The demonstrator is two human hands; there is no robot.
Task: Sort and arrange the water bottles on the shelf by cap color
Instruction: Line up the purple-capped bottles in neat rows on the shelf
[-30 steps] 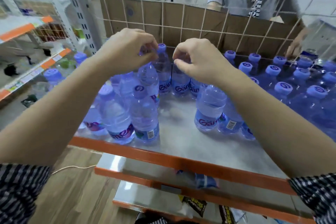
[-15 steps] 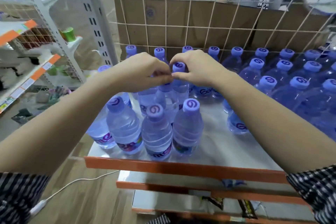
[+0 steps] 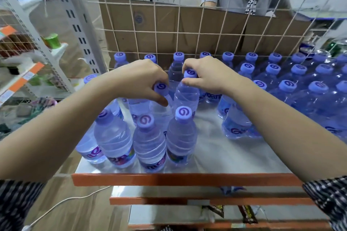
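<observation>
The left hand pinched the left bottle by its cap, and the right hand likewise pinched the right bottle, mid-shelf between the purple cluster and the blue rows, likely to carry each to its group.

A cardboard box stands behind the wire grid, and a white cable crosses the wooden floor.
</observation>
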